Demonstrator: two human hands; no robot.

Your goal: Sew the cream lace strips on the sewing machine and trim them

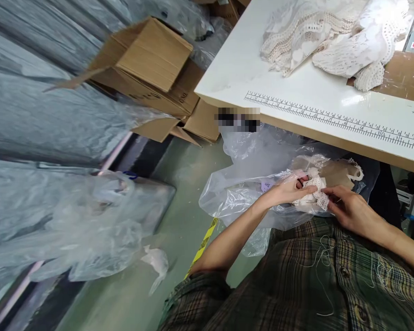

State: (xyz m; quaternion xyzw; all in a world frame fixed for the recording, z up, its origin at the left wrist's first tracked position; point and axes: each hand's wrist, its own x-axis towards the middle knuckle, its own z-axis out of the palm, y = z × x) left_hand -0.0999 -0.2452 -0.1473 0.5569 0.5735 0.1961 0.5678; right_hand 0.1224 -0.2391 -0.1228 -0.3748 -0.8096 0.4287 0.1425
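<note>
My left hand [290, 189] and my right hand [348, 209] meet over my lap, both closed on a small piece of white lace trim [315, 192]. The lace sits on top of a clear plastic bag [241, 193] that rests on my lap and holds more cream fabric. Both hands pinch the lace from opposite sides, the left from the left, the right from the right. My plaid shirt [313, 280] fills the bottom of the view, with loose white threads on it.
A white table [296, 96] with a printed ruler along its edge stands above my lap, carrying a pile of white lace pieces [331, 37]. Cardboard boxes [148, 59] are stacked at the left. Large plastic bags [72, 220] cover the floor at left.
</note>
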